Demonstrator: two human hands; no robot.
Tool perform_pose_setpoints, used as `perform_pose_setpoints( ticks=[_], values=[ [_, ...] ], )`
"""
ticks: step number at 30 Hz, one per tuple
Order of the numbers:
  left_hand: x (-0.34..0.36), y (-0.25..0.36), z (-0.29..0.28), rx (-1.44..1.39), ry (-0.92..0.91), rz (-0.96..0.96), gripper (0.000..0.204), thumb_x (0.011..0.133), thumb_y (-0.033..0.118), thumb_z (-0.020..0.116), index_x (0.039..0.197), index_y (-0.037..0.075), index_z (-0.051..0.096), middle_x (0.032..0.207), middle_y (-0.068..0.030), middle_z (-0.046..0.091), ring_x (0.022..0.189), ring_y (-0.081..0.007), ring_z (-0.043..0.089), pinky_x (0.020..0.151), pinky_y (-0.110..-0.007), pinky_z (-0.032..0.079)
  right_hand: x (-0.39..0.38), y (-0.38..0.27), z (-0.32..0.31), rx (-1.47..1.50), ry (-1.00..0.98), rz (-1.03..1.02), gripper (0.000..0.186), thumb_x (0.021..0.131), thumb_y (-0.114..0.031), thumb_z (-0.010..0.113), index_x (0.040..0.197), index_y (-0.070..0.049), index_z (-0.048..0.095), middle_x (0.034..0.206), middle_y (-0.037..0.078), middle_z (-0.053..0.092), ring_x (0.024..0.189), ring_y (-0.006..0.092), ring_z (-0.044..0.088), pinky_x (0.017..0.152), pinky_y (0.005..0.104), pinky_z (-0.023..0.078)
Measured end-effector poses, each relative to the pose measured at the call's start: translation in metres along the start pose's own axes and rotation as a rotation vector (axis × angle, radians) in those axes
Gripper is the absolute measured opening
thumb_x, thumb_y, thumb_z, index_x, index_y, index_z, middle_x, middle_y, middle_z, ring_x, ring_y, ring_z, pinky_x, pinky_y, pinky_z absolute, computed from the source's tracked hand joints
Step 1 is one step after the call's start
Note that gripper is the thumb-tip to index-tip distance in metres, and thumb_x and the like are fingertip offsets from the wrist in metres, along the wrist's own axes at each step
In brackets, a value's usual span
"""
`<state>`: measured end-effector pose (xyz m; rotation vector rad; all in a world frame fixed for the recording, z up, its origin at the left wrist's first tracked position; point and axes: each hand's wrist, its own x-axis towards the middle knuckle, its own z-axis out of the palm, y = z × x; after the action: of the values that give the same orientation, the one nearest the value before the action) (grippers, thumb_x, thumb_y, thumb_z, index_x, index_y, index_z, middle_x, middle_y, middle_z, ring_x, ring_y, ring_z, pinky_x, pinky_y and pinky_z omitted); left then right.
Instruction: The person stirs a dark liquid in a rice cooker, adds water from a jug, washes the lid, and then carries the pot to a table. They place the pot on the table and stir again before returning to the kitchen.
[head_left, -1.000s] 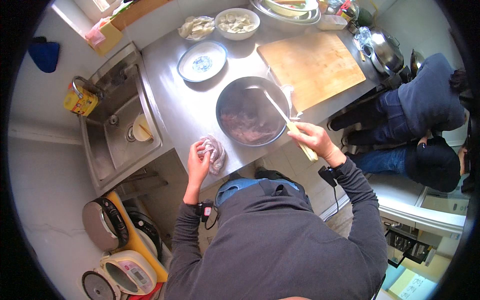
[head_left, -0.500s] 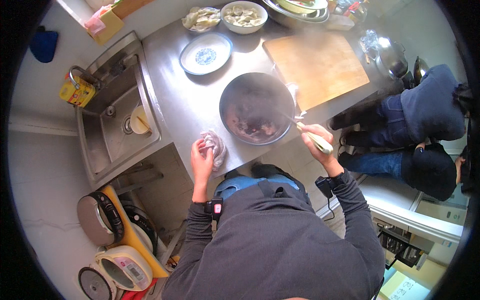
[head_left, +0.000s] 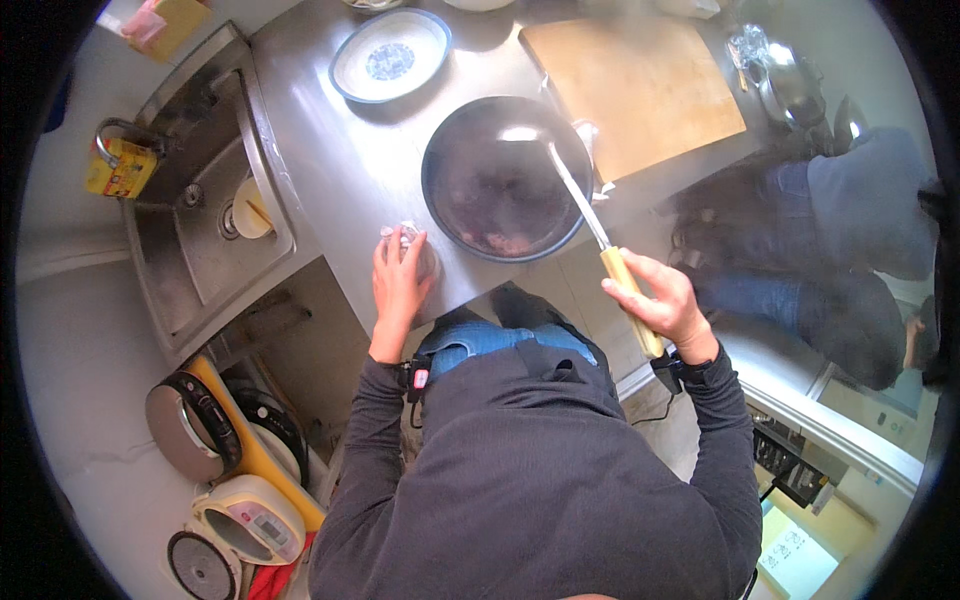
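Observation:
A dark wok (head_left: 480, 190) stands on the steel counter, with steam over it and some reddish-brown food (head_left: 508, 243) low inside. My right hand (head_left: 665, 300) is closed round the pale wooden handle of a metal spatula (head_left: 580, 190). The spatula's shaft reaches over the wok's right rim, and a bright patch that looks like its blade shows near the far wall. Left of the wok, my left hand (head_left: 398, 285) bends its fingers and thumb round a crumpled pale cloth (head_left: 430, 264) on the counter. The palm hides much of the cloth.
A blue-rimmed white plate (head_left: 390, 55) lies beyond the wok. To the right is a wooden cutting board (head_left: 630, 90). The sink (head_left: 215, 190) at left contains a pale bowl (head_left: 252, 210). Two people (head_left: 850, 270) stand at the right, and a rice cooker (head_left: 255, 525) sits low at left.
The spatula has lifted and swung in the wok, its shaft now clear of the food. My right hand moved right and down. My left hand has come over the cloth and closed on it.

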<state>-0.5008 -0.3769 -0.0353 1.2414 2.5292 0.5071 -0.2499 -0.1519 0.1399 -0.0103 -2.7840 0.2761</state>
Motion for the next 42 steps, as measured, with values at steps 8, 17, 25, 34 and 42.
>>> perform_pose_setpoints(
  ticks=[8, 17, 25, 34, 42],
  values=[
    [0.005, -0.008, 0.011, -0.053, 0.047, -0.017, 0.069, 0.056, 0.012, 0.076, 0.12, 0.023, 0.051, 0.13, -0.0086, 0.043, 0.111, -0.034, 0.044, 0.09, -0.042, 0.043, 0.007, -0.013, -0.022, 0.115, 0.223, 0.157, 0.036, 0.057, 0.001, 0.072, 0.091, -0.008, 0.067, 0.094, 0.015, 0.062, 0.076, 0.0232, 0.065, 0.064, 0.028, 0.053],
    [0.003, -0.009, 0.013, -0.09, 0.059, -0.013, 0.067, 0.056, 0.01, 0.075, 0.118, 0.02, 0.052, 0.127, -0.0104, 0.045, 0.108, -0.0339, 0.045, 0.09, -0.04, 0.042, 0.019, -0.01, -0.042, 0.073, 0.083, 0.112, 0.043, 0.053, 0.001, 0.072, 0.094, -0.008, 0.066, 0.096, 0.017, 0.062, 0.075, 0.0236, 0.064, 0.062, 0.0277, 0.053],
    [0.003, -0.013, 0.016, -0.098, 0.086, 0.013, 0.068, 0.056, 0.006, 0.075, 0.118, 0.018, 0.051, 0.124, -0.0122, 0.046, 0.107, -0.035, 0.045, 0.09, -0.04, 0.042, 0.02, -0.014, -0.047, 0.019, 0.073, 0.106, 0.038, 0.057, -0.001, 0.071, 0.094, -0.007, 0.066, 0.094, 0.015, 0.063, 0.074, 0.0217, 0.064, 0.061, 0.0275, 0.053],
    [0.004, -0.011, 0.017, -0.126, 0.08, -0.029, 0.066, 0.056, 0.01, 0.076, 0.117, 0.019, 0.052, 0.123, -0.0117, 0.046, 0.107, -0.0346, 0.044, 0.089, -0.04, 0.043, 0.04, -0.033, -0.007, 0.259, 0.33, 0.401, 0.026, 0.063, 0.003, 0.068, 0.088, -0.003, 0.064, 0.08, 0.012, 0.065, 0.069, 0.0195, 0.064, 0.059, 0.0261, 0.051],
    [0.005, -0.009, 0.013, -0.134, 0.086, -0.035, 0.067, 0.056, 0.009, 0.076, 0.117, 0.02, 0.052, 0.123, -0.0104, 0.047, 0.106, -0.0333, 0.045, 0.088, -0.04, 0.043, 0.072, -0.03, 0.019, 0.321, 0.447, 0.484, 0.019, 0.069, 0.0, 0.067, 0.088, 0.001, 0.063, 0.079, 0.011, 0.065, 0.067, 0.0177, 0.063, 0.061, 0.0257, 0.05]
  ],
)
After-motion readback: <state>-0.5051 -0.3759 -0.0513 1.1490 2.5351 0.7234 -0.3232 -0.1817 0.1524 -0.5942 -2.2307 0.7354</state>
